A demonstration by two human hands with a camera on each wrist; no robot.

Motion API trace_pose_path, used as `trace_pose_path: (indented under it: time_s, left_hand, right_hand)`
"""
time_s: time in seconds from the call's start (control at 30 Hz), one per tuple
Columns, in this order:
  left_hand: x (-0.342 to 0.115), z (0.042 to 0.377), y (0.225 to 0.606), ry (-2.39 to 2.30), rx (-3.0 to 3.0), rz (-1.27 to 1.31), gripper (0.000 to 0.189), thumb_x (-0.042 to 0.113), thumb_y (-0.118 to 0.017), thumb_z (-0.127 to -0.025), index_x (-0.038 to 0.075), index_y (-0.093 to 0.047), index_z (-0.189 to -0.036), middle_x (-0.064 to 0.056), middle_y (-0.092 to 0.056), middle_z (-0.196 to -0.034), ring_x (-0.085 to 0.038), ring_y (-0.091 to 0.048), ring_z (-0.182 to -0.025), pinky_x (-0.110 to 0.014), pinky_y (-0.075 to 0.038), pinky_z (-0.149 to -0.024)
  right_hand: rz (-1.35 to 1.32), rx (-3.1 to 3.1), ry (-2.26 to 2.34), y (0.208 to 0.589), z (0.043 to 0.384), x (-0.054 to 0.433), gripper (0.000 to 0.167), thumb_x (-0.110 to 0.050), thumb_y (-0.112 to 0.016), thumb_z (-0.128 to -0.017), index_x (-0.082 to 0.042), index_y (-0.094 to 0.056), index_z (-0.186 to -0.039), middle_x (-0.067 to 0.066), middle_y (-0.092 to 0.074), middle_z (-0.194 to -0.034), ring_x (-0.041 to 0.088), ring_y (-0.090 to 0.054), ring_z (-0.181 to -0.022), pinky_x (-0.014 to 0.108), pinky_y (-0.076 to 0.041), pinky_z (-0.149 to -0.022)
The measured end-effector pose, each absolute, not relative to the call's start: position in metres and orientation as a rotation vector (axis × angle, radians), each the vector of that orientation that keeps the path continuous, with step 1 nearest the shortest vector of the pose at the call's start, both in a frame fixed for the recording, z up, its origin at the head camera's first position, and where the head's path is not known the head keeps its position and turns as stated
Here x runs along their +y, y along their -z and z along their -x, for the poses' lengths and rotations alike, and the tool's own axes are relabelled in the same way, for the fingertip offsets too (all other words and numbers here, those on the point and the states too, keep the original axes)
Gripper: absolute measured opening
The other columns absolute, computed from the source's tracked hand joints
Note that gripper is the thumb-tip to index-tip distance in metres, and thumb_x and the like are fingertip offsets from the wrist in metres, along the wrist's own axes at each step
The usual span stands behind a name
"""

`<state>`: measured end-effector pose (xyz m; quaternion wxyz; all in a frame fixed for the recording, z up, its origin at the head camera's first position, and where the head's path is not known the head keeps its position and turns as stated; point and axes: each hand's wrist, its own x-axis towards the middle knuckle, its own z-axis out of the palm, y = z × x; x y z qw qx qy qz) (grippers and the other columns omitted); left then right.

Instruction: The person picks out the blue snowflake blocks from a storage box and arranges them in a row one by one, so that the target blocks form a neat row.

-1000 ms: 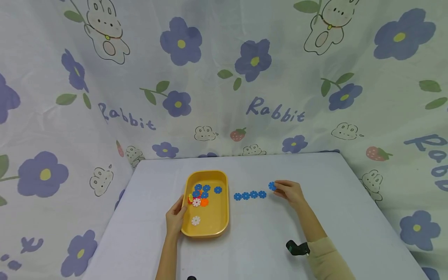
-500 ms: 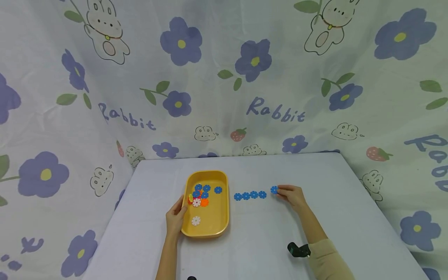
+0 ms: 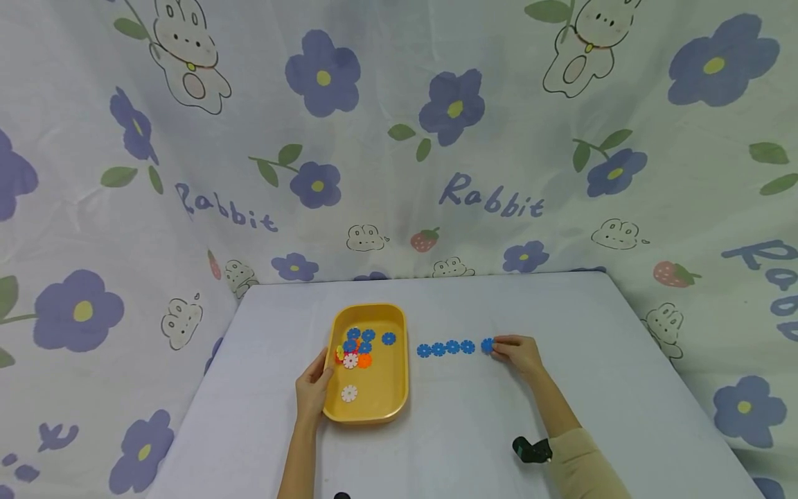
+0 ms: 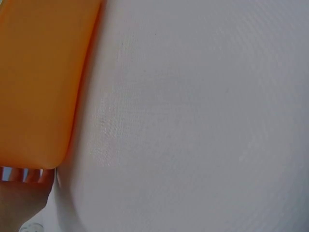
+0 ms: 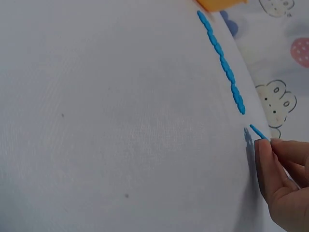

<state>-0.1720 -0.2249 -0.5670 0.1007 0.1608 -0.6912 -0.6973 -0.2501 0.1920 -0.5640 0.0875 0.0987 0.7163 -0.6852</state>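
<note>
My left hand (image 3: 313, 389) holds the left side of a yellow plastic tray (image 3: 389, 405); the left wrist view shows fingers (image 4: 33, 175) at the tray's outer wall (image 4: 41, 87). Blue, white, orange, yellow and red notched plastic discs lie inside it. Between the thumb and fingers of my right hand (image 3: 520, 355), a blue snowflake disc (image 3: 488, 345) is pinched by its edge. In the right wrist view this disc (image 5: 258, 131) is tilted, with its shadow on the cloth. Just left of it, a row of blue snowflake discs (image 3: 452, 346) lies flat, a small gap apart.
White cloth covers the table (image 3: 461, 436). A patterned curtain (image 3: 399, 159) stands behind it and at both sides. A black device (image 3: 531, 450) sits beside the right forearm, and a small black object (image 3: 341, 495) shows at the bottom edge.
My right hand has moved slightly nearer with the pinched blue snowflake disc, lowering it to about the level of the row. The left hand and tray have stayed put.
</note>
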Motion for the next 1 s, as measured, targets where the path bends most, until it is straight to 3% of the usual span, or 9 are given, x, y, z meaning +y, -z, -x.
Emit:
trace_pose_path:
  time_s: [0.33,0.47,0.73,1.0]
  left_hand:
    - [-0.225,0.17,0.567,2.047,-2.034,-0.482,0.045,0.001,-0.052,-0.092,-0.001,-0.047,-0.136,-0.02,-0.045,-0.14,-0.016,-0.051,-0.119,-0.008,-0.045,-0.084]
    - [-0.224,0.17,0.567,2.04,-2.019,-0.468,0.045,0.001,-0.053,-0.091,-0.003,-0.047,-0.135,-0.024,-0.045,-0.138,-0.015,-0.053,-0.116,-0.007,-0.046,-0.083]
    - [-0.225,0.17,0.567,2.039,-2.041,-0.495,0.045,0.001,-0.053,-0.092,-0.001,-0.047,-0.136,-0.02,-0.045,-0.14,-0.018,-0.051,-0.12,-0.007,-0.045,-0.084]
    - [-0.225,0.17,0.565,2.05,-2.055,-0.517,0.045,0.002,-0.052,-0.093,0.001,-0.046,-0.138,-0.018,-0.045,-0.141,-0.016,-0.05,-0.12,-0.007,-0.045,-0.084]
  right_hand:
    - [-0.25,2.253,1.952,0.568,0.251,0.187,0.029,0.006,-0.058,-0.087,0.02,-0.056,-0.113,0.026,-0.064,-0.103,0.016,-0.069,-0.077,0.025,-0.057,-0.071]
    - [-0.229,2.276,1.927,0.567,0.251,0.185,0.029,0.006,-0.059,-0.087,0.02,-0.056,-0.112,0.028,-0.063,-0.104,0.016,-0.069,-0.076,0.025,-0.057,-0.07]
    - [-0.211,2.318,1.855,0.567,0.252,0.181,0.027,0.005,-0.059,-0.086,0.018,-0.059,-0.11,0.026,-0.063,-0.105,0.012,-0.067,-0.073,0.022,-0.057,-0.067]
    - [-0.217,2.321,1.844,0.565,0.252,0.181,0.027,0.005,-0.058,-0.088,0.018,-0.058,-0.111,0.029,-0.063,-0.105,0.016,-0.068,-0.073,0.024,-0.057,-0.067]
